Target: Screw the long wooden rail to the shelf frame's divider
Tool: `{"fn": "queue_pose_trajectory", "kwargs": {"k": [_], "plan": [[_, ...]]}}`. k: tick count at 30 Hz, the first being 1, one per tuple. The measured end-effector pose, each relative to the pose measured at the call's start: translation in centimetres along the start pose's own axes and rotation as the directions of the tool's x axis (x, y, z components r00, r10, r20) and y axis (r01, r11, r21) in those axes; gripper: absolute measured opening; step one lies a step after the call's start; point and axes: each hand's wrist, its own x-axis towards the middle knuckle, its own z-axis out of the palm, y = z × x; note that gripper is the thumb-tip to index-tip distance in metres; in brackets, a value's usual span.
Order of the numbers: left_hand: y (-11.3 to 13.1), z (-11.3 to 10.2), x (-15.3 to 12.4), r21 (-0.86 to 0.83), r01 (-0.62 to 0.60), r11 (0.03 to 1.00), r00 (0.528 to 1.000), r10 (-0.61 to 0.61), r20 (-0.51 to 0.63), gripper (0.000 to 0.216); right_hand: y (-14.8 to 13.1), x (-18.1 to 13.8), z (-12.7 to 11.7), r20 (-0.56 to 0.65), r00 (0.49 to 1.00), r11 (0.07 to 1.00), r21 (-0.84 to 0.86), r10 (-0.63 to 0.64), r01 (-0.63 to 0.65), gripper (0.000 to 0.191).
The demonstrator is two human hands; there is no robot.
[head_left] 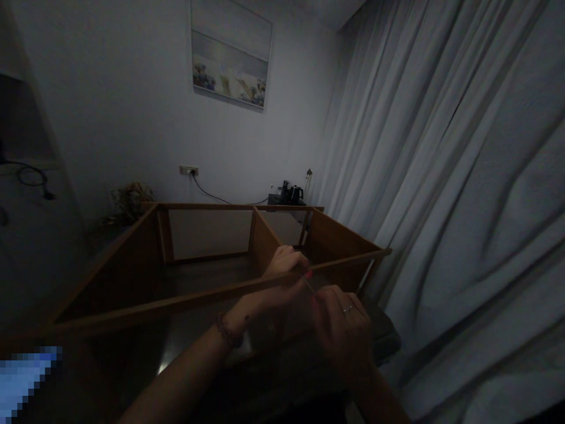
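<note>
A brown wooden cabinet frame (132,247) lies open side up in a dim room, with a divider panel (263,238) in its middle. My left hand (282,277) is closed around the frame's near rail (176,303), right where the divider meets it. My right hand (339,330), a ring on one finger, pinches a thin tool (308,285) whose tip points at the rail just beside my left fingers. What sort of tool it is I cannot make out.
Long grey curtains (441,176) hang along the right side. A picture (230,53) is on the far wall above a socket with a cable (189,171). A kettle set (289,194) stands behind the frame, and a dried plant (130,200) sits at the back left.
</note>
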Motion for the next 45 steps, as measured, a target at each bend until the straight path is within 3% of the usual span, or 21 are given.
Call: {"fn": "queue_pose_trajectory", "kwargs": {"k": [7, 15, 20, 24, 30, 34, 36, 39, 41, 45], "plan": [[-0.2, 0.1, -0.1, 0.01, -0.017, 1.0, 1.0, 0.017, -0.015, 0.008, 0.2, -0.2, 0.3, -0.034, 0.998, 0.998, -0.043, -0.049, 0.047, 0.018], [-0.1, 0.1, -0.1, 0.014, 0.008, 1.0, 1.0, -0.008, -0.008, 0.007, -0.1, 0.2, 0.3, -0.021, 0.999, 0.994, -0.103, -0.039, 0.037, 0.029], [0.1, 0.1, -0.1, 0.012, -0.021, 1.0, 0.999, 0.021, -0.025, 0.007, 1.0, 0.5, 0.2, -0.002, 0.992, 0.99, -0.067, -0.125, 0.125, 0.031], [0.0, 0.1, -0.1, 0.027, -0.021, 0.999, 1.0, 0.021, -0.018, 0.007, 2.3, 0.3, -0.6, -0.059, 0.974, 0.971, -0.107, -0.221, 0.214, 0.018], [-0.5, 0.1, -0.1, 0.035, -0.05, 0.998, 0.999, 0.05, -0.009, 0.006, 2.5, 0.0, -0.4, -0.144, 0.967, 0.977, -0.054, -0.211, 0.206, 0.018], [-0.6, 0.1, -0.2, 0.037, -0.038, 0.999, 0.999, 0.038, 0.005, 0.006, 3.1, -0.4, 1.3, -0.122, 0.991, 0.956, 0.278, -0.063, 0.095, 0.025], [-0.5, 0.1, -0.3, 0.04, -0.008, 0.999, 1.0, 0.007, 0.01, 0.006, 3.3, -0.7, 2.1, -0.085, 0.996, 0.88, 0.475, 0.037, 0.008, 0.027], [-0.3, 0.0, -0.2, 0.033, 0.021, 0.999, 1.0, -0.022, 0.011, 0.007, 2.9, -1.1, 3.4, -0.079, 0.985, 0.775, 0.628, 0.155, -0.072, 0.029], [-0.2, 0.0, -0.2, 0.034, 0.018, 0.999, 1.0, -0.018, 0.009, 0.008, 2.1, -1.3, 4.4, -0.071, 0.965, 0.693, 0.709, 0.253, -0.129, 0.034], [0.1, 0.0, -0.2, 0.04, 0.012, 0.999, 1.0, -0.012, 0.0, 0.006, -0.3, -1.2, 6.3, -0.032, 0.874, 0.511, 0.821, 0.485, -0.253, 0.042]]}}
